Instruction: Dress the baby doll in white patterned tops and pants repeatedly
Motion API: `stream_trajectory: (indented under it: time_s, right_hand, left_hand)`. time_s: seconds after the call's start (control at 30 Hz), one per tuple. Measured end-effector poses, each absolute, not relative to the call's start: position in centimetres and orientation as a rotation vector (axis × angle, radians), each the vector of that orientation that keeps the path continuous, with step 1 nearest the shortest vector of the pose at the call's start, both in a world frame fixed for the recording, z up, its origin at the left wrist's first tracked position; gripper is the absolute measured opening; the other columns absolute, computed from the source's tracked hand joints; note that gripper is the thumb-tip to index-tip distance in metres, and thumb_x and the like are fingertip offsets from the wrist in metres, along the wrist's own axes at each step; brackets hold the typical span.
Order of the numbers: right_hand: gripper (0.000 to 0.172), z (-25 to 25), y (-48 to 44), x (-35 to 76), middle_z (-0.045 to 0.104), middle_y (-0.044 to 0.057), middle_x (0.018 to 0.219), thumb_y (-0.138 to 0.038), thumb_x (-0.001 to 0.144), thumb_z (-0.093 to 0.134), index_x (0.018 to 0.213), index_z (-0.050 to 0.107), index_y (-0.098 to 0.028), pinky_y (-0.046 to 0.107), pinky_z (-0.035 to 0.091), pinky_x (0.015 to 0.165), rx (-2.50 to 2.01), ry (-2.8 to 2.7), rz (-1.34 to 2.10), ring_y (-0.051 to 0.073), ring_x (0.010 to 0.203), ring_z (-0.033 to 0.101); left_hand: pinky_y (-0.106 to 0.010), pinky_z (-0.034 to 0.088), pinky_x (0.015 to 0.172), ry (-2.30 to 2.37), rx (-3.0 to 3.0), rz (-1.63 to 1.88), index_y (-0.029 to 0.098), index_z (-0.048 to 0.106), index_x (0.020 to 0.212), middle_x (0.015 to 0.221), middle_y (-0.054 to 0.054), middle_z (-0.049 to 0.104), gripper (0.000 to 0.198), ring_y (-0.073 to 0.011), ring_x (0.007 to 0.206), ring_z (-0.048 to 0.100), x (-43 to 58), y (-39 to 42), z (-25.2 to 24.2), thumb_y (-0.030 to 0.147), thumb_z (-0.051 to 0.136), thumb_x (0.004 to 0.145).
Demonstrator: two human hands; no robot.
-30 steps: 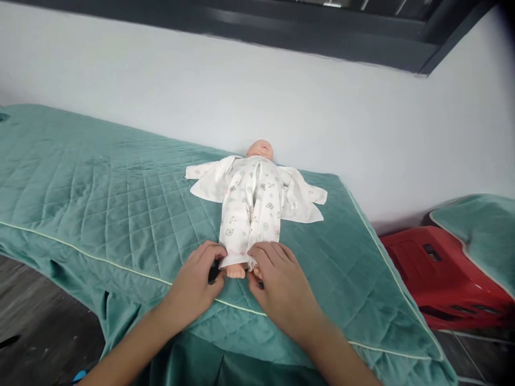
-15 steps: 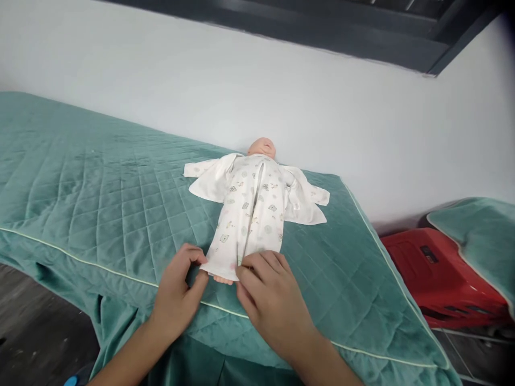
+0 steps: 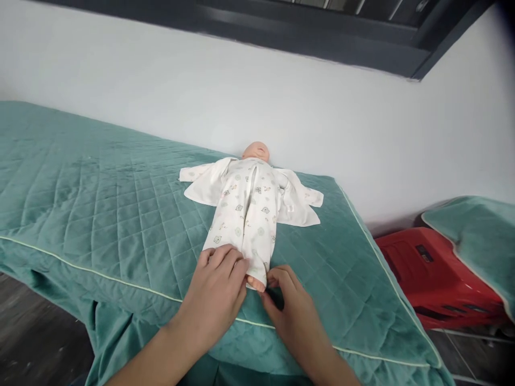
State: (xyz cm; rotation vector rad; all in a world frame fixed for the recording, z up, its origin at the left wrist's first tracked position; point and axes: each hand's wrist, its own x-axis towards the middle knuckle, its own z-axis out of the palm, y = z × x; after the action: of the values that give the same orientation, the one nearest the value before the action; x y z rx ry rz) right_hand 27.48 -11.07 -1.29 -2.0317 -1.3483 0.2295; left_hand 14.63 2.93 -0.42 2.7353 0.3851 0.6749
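Observation:
A baby doll [image 3: 257,150] lies on its back on the green quilted bed cover, its head by the wall and its feet toward me. It wears white printed pants [image 3: 257,220], and a white top [image 3: 295,201] lies spread open at both sides of its body. My left hand [image 3: 219,284] is closed at the inner edge of the right-side pant cuff and covers the other cuff. My right hand [image 3: 287,305] pinches the outer edge of that same cuff. Between my hands, the doll's toes [image 3: 256,283] show beneath the hem.
The green quilted bed cover [image 3: 120,214] spreads wide to the left, with piping along its front edge. A white wall [image 3: 201,91] stands behind the bed. At the right is a red plastic chair [image 3: 438,279] with green cloth [image 3: 475,230] over it.
Both hands have moved rightward from the left-side pant cuff to the right-side one. The toes at the right-side cuff now show, and the left-side cuff is hidden behind my left hand.

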Motion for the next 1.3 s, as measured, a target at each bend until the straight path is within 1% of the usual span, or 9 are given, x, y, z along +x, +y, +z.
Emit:
stream_trajectory:
  time_s: [0.2,0.37,0.5,0.63,0.73,0.83,0.97,1.1,1.3]
  right_hand:
    - [0.015,-1.0,-10.9,27.5,0.055,0.001,0.091,-0.01,0.094,0.046,0.089,0.051,-0.023,0.029,0.045,0.073,-1.982,-1.33,0.271,0.016,0.082,0.055]
    - [0.016,0.0,-11.9,27.7,0.055,0.002,0.093,-0.008,0.091,0.048,0.095,0.051,-0.024,0.028,0.047,0.075,-1.821,-1.389,0.1,0.016,0.085,0.056]
    - [0.017,-0.1,-13.0,27.7,0.057,0.005,0.098,-0.008,0.09,0.048,0.096,0.051,-0.024,0.031,0.05,0.077,-1.887,-1.502,0.141,0.018,0.09,0.058]
    - [0.012,-0.1,-13.5,29.4,0.059,0.006,0.106,-0.017,0.093,0.052,0.102,0.054,-0.025,0.032,0.053,0.083,-1.913,-1.566,0.362,0.019,0.096,0.06]
    - [0.008,0.1,-12.2,32.5,0.06,0.005,0.108,-0.022,0.097,0.05,0.102,0.055,-0.025,0.035,0.053,0.088,-1.912,-1.506,0.346,0.019,0.099,0.06]
    - [0.02,-0.2,-8.9,36.4,0.06,0.009,0.117,-0.017,0.095,0.047,0.111,0.057,-0.022,0.044,0.05,0.096,-2.032,-1.467,0.047,0.024,0.109,0.058]
    - [0.034,-1.0,-3.7,39.9,0.059,0.014,0.121,-0.008,0.089,0.049,0.12,0.061,-0.015,0.047,0.044,0.103,-2.111,-1.719,-0.107,0.027,0.116,0.053]
    - [0.028,-1.7,-1.3,40.5,0.064,0.012,0.108,-0.013,0.092,0.05,0.114,0.067,-0.015,0.04,0.048,0.097,-2.12,-1.85,-0.08,0.023,0.105,0.056]
    - [0.027,-1.9,-1.5,40.6,0.063,0.013,0.118,-0.017,0.091,0.054,0.112,0.07,-0.017,0.041,0.049,0.096,-2.122,-1.681,-0.111,0.026,0.112,0.056]
  left_hand:
    - [-0.043,0.04,0.083,0.382,2.701,0.744,0.02,0.06,0.101,0.098,-0.006,0.066,0.016,-0.0246,0.099,0.058,14.6,3.0,-0.3,0.013,0.047,0.094]
    - [-0.04,0.043,0.085,0.251,2.586,0.966,0.017,0.056,0.112,0.101,-0.007,0.066,0.02,-0.0217,0.096,0.058,14.2,2.3,0.5,0.012,0.05,0.093]
    - [-0.04,0.045,0.083,0.091,2.601,0.918,0.017,0.057,0.11,0.096,-0.007,0.065,0.022,-0.0219,0.09,0.057,13.2,2.3,0.4,0.009,0.05,0.09]
    - [-0.041,0.047,0.091,0.12,2.554,0.968,0.02,0.056,0.11,0.104,-0.008,0.065,0.026,-0.0228,0.102,0.058,12.1,5.6,-1.5,0.008,0.048,0.089]
    - [-0.042,0.049,0.093,0.512,2.508,1.067,0.021,0.057,0.115,0.112,-0.01,0.064,0.027,-0.0244,0.108,0.058,12.7,10.4,-3.2,0.013,0.046,0.091]
    - [-0.051,0.046,0.103,0.712,2.613,0.919,0.02,0.06,0.121,0.124,-0.012,0.062,0.033,-0.0295,0.121,0.053,15.1,14.9,-4.1,0.019,0.048,0.09]
    - [-0.05,0.034,0.116,0.409,2.718,0.684,0.019,0.062,0.125,0.132,-0.011,0.061,0.037,-0.0278,0.135,0.045,19.0,18.2,-3.9,0.021,0.049,0.09]
    - [-0.042,0.04,0.11,0.186,2.638,0.551,0.022,0.064,0.123,0.133,-0.008,0.062,0.036,-0.0279,0.127,0.054,21.5,18.8,-2.6,0.029,0.053,0.09]
    - [-0.038,0.05,0.097,0.254,2.47,0.408,0.02,0.065,0.116,0.125,-0.007,0.067,0.031,-0.0275,0.112,0.063,23.8,18.4,-1.7,0.032,0.053,0.089]
